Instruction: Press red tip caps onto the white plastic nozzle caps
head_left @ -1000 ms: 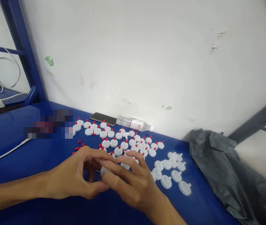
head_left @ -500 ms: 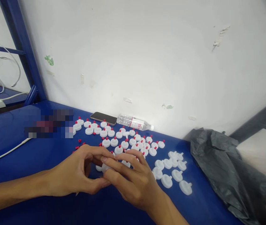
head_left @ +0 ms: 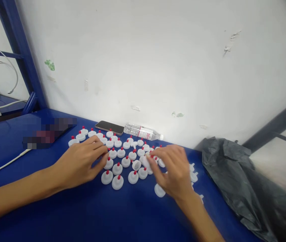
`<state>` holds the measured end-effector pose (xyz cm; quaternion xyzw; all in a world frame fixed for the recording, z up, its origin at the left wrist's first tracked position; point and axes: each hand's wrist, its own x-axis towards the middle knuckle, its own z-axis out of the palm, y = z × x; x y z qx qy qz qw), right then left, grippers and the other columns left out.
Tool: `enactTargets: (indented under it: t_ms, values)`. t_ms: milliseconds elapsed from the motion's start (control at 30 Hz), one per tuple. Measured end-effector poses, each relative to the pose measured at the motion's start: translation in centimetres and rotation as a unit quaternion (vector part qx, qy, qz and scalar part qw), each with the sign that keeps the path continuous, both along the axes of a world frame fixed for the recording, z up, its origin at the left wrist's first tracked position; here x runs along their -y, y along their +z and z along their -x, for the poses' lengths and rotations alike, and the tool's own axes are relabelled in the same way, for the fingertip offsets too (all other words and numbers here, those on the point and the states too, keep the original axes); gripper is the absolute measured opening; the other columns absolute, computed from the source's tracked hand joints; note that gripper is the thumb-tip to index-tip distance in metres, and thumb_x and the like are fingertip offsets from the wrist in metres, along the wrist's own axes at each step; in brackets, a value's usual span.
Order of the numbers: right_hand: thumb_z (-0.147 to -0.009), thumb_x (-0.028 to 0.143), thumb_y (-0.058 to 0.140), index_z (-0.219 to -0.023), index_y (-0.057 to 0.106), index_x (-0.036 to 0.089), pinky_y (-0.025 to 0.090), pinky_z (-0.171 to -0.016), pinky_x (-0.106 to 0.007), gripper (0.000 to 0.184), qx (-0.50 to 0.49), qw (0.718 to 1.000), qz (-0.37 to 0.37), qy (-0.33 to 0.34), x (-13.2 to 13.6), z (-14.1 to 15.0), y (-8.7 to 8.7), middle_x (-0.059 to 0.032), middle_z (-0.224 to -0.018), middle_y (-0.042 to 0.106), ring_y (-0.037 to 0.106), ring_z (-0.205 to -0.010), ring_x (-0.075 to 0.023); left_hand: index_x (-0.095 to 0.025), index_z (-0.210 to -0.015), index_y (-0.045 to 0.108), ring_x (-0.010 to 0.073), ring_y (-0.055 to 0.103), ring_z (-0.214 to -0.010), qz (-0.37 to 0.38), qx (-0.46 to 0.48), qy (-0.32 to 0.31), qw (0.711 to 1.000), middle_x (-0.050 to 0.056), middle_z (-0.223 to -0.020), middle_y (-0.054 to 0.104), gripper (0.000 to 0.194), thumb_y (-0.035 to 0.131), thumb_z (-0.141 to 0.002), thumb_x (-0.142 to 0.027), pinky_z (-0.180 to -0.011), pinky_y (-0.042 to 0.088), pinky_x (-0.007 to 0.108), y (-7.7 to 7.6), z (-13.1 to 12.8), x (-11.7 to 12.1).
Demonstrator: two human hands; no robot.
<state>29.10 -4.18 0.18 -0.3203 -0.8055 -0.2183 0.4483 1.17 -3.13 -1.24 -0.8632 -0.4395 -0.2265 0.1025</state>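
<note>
Several white plastic discs with red caps (head_left: 117,168) lie in rows on the blue table (head_left: 82,215). My left hand (head_left: 81,163) rests at the left end of the rows, fingers bunched in a pinch by a capped disc; what they hold is hidden. My right hand (head_left: 174,169) is over the right end of the rows, fingers curled down at a disc (head_left: 145,160) and smeared by motion. A plain white disc (head_left: 159,191) lies just under this hand. More plain white discs (head_left: 193,175) peek out behind it.
A dark phone (head_left: 109,127) and a lying water bottle (head_left: 143,132) sit against the white wall. A crumpled black plastic bag (head_left: 246,188) fills the right side. A white cable (head_left: 4,164) crosses the table at left, near a blurred-out object (head_left: 47,132).
My hands were together near the front, working one white disc. They have parted and moved back: the left to the left end of the rows, the right to the right end.
</note>
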Motion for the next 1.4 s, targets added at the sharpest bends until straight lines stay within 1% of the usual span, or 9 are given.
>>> enactTargets:
  t_ms: [167,333,433,667,767,867,1033,1200,1400]
  values:
    - [-0.096,0.032,0.057,-0.088,0.065,0.023,0.040,-0.087,-0.036,0.014,-0.035,0.974,0.048,-0.217,-1.5,-4.7,1.4,0.0025,-0.065,0.066,0.061,-0.065,-0.0163,-0.018,-0.076,0.065,0.0272,0.066,-0.070,0.084,-0.132,0.202,0.967,0.011,-0.076,0.071,0.041,0.035,-0.098,-0.033,-0.061,0.043,0.034,-0.2,0.8,-1.2]
    - [-0.093,0.042,0.055,-0.080,0.066,0.024,0.041,-0.071,-0.034,0.024,-0.050,0.892,0.244,-0.379,-2.7,-9.2,2.1,-0.0010,-0.069,0.072,0.065,-0.066,-0.0209,-0.013,-0.082,0.071,0.0399,0.071,-0.077,0.116,-0.161,0.238,0.951,0.019,-0.078,0.074,0.050,0.032,-0.098,-0.039,-0.064,0.050,0.043,-1.1,1.3,-1.4]
    - [-0.091,0.043,0.056,-0.076,0.066,0.025,0.041,-0.067,-0.032,0.025,-0.018,0.862,0.339,-0.377,-3.4,-10.7,1.5,-0.0007,-0.073,0.074,0.067,-0.070,-0.0216,-0.014,-0.079,0.070,0.0386,0.071,-0.075,0.130,-0.174,0.219,0.951,0.018,-0.075,0.073,0.048,0.031,-0.098,-0.036,-0.064,0.049,0.043,-1.8,1.5,-1.5]
    - [-0.088,0.051,0.059,-0.078,0.070,0.025,0.042,-0.064,-0.030,0.029,0.050,0.842,0.457,-0.282,-3.9,-10.1,0.3,-0.0011,-0.072,0.075,0.068,-0.070,-0.0209,-0.015,-0.084,0.067,0.0340,0.070,-0.070,0.140,-0.182,0.185,0.956,0.015,-0.073,0.071,0.038,0.033,-0.096,-0.027,-0.060,0.047,0.037,-2.4,1.7,-1.9]
    - [-0.092,0.055,0.052,-0.083,0.071,0.026,0.043,-0.066,-0.031,0.036,0.056,0.843,0.457,-0.277,-3.8,-9.9,0.5,-0.0015,-0.073,0.076,0.069,-0.072,-0.0222,-0.015,-0.085,0.066,0.0338,0.070,-0.072,0.143,-0.185,0.177,0.956,0.016,-0.074,0.071,0.037,0.033,-0.097,-0.028,-0.060,0.047,0.037,-2.2,1.6,-1.9]
    - [-0.096,0.051,0.045,-0.088,0.070,0.026,0.042,-0.066,-0.033,0.036,0.059,0.842,0.400,-0.356,-3.7,-10.7,0.6,-0.0034,-0.078,0.076,0.069,-0.074,-0.0241,-0.016,-0.087,0.065,0.0329,0.071,-0.073,0.138,-0.191,0.172,0.956,0.015,-0.076,0.072,0.037,0.032,-0.098,-0.028,-0.060,0.046,0.036,-2.2,1.6,-1.8]
    - [-0.096,0.047,0.045,-0.094,0.070,0.023,0.043,-0.066,-0.037,0.035,0.081,0.787,0.376,-0.482,-3.8,-13.0,-0.4,-0.0113,-0.090,0.076,0.071,-0.082,-0.0304,-0.016,-0.090,0.066,0.0337,0.071,-0.071,0.135,-0.181,0.169,0.959,0.015,-0.075,0.072,0.036,0.033,-0.097,-0.028,-0.057,0.044,0.036,-2.4,1.6,-1.7]
    - [-0.093,0.061,0.042,-0.093,0.072,0.022,0.048,-0.070,-0.041,0.049,0.084,0.752,0.457,-0.468,-4.3,-14.4,-2.1,-0.0141,-0.087,0.074,0.071,-0.085,-0.0338,-0.015,-0.089,0.066,0.0346,0.071,-0.074,0.138,-0.177,0.161,0.961,0.016,-0.078,0.073,0.035,0.035,-0.096,-0.027,-0.059,0.045,0.037,-2.3,1.5,-1.6]
    - [-0.087,0.031,0.059,-0.098,0.073,0.021,0.047,-0.074,-0.034,0.020,0.100,0.762,0.466,-0.438,-4.9,-14.7,-2.8,-0.0101,-0.090,0.075,0.071,-0.087,-0.0268,-0.015,-0.093,0.066,0.0348,0.071,-0.072,0.138,-0.184,0.167,0.959,0.015,-0.076,0.073,0.034,0.034,-0.097,-0.028,-0.058,0.044,0.037,-2.1,1.4,-1.3]
